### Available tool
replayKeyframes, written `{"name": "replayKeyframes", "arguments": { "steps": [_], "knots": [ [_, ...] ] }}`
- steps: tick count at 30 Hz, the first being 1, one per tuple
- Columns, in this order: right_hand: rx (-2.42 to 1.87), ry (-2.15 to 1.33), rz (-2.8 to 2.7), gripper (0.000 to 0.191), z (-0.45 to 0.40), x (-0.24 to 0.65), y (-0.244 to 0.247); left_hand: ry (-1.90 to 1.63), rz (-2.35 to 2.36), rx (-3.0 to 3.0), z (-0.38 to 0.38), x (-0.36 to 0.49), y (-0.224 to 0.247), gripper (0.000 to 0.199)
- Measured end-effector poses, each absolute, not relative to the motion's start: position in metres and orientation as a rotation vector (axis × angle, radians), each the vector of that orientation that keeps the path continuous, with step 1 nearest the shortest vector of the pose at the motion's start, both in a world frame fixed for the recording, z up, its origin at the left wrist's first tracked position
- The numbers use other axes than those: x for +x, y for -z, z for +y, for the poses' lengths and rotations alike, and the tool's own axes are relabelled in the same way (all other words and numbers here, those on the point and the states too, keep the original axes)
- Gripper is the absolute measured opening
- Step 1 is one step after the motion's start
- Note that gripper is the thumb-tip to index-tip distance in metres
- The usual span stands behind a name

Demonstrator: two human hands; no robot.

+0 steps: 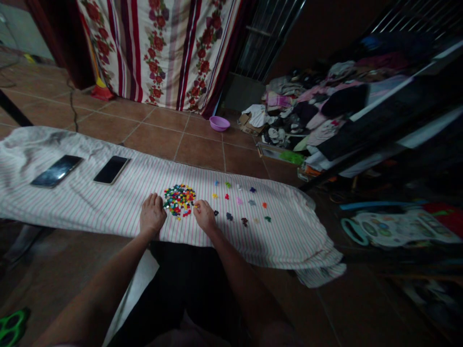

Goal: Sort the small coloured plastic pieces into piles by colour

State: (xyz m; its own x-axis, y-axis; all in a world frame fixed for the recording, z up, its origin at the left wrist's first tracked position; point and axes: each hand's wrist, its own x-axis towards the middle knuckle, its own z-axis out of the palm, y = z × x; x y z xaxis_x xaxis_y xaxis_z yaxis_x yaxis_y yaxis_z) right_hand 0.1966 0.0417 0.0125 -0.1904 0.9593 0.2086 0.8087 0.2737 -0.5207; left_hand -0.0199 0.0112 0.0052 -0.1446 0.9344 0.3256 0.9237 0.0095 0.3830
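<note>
1. No lettering, brand or number I can read on my feed.
2. Left end of striped cloth (pixel 289 236): flat dark-screened device (pixel 57 171) and black-screened phone (pixel 112 169), no characters I can make out.
3. Right, pale panel (pixel 394 227): too blurred for me.

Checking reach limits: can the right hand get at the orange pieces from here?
Likely yes: the orange pieces lie uncovered on the striped cloth, to the right of the right hand. Only small clusters of other colours sit between, and it could probably pass above them.
</note>
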Motion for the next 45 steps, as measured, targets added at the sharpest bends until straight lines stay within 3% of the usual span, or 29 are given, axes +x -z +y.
{"name": "replayKeyframes", "arguments": {
  "steps": [18,45],
  "knots": [
    [-1.956,-0.237,-1.870,0.010,0.091,0.269,-0.027,-0.813,2.244,2.047,0.013,-0.020,-0.003,0.036],
    [-1.679,-0.334,-2.044,0.019,0.070,0.222,-0.024,-0.799,2.242,2.031,0.012,-0.020,-0.005,0.036]
  ]
}}
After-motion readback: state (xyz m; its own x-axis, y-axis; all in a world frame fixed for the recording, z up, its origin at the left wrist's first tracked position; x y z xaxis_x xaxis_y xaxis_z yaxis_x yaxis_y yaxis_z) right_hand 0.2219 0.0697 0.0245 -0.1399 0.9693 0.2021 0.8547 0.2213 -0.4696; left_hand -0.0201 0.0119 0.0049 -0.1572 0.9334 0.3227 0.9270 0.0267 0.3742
